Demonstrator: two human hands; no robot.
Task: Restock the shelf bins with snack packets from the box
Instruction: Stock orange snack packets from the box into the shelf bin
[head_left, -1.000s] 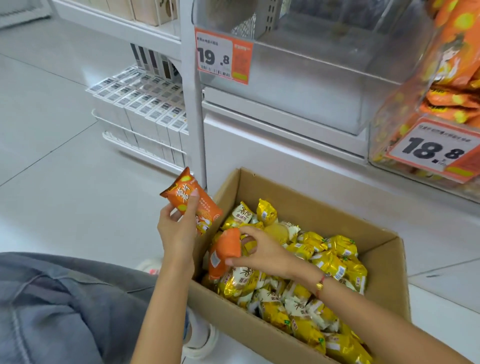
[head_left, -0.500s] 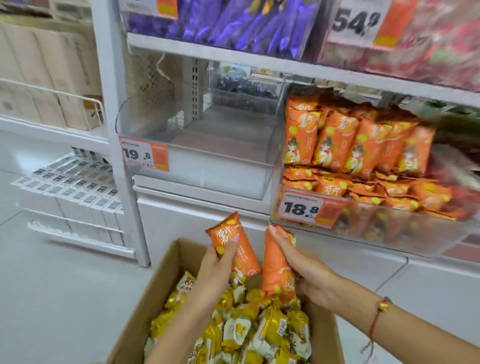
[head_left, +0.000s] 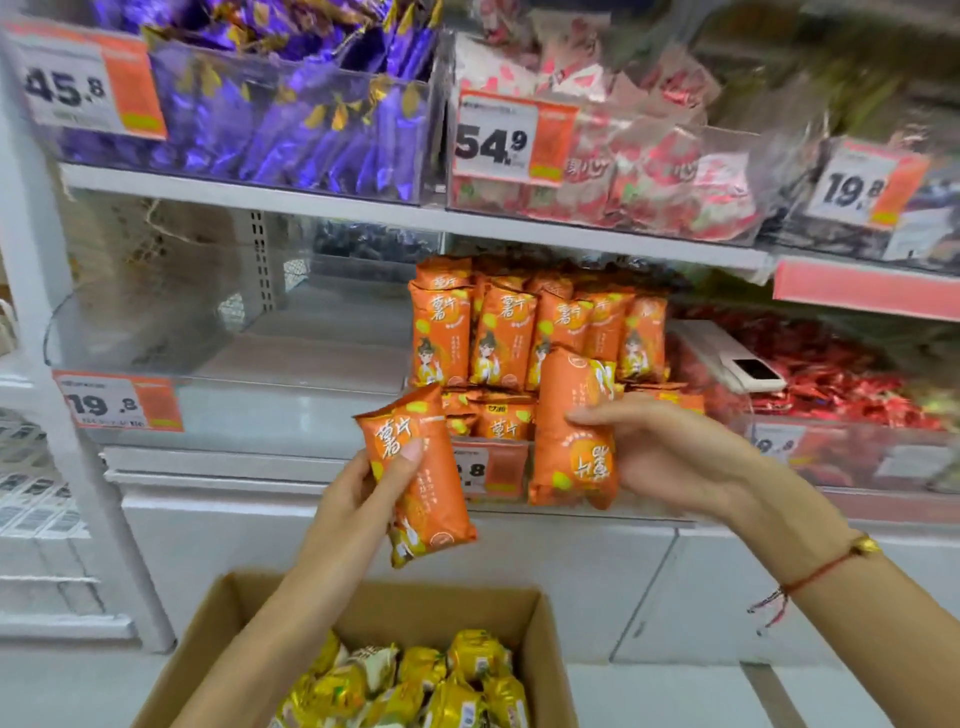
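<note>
My left hand (head_left: 363, 493) grips an orange snack packet (head_left: 431, 499), held tilted above the cardboard box (head_left: 540, 644). My right hand (head_left: 670, 452) holds a second orange packet (head_left: 566, 441) upright, right in front of the clear shelf bin (head_left: 493, 465) that is stocked with matching orange packets (head_left: 498, 332). The box below holds several yellow-gold packets (head_left: 415, 680). To the left of the orange bin stands an empty clear bin (head_left: 208, 332) with a 19.8 price tag.
The upper shelf carries bins of purple packets (head_left: 291, 114) and pink-red packets (head_left: 649, 176). A bin of red packets (head_left: 831, 384) sits right of the orange one, with a white device (head_left: 737, 364) lying on it. White shelf posts (head_left: 57, 364) stand at left.
Both hands have lifted their orange packets out of the box and up toward the orange bin. My view has tilted up from the box to the shelves.
</note>
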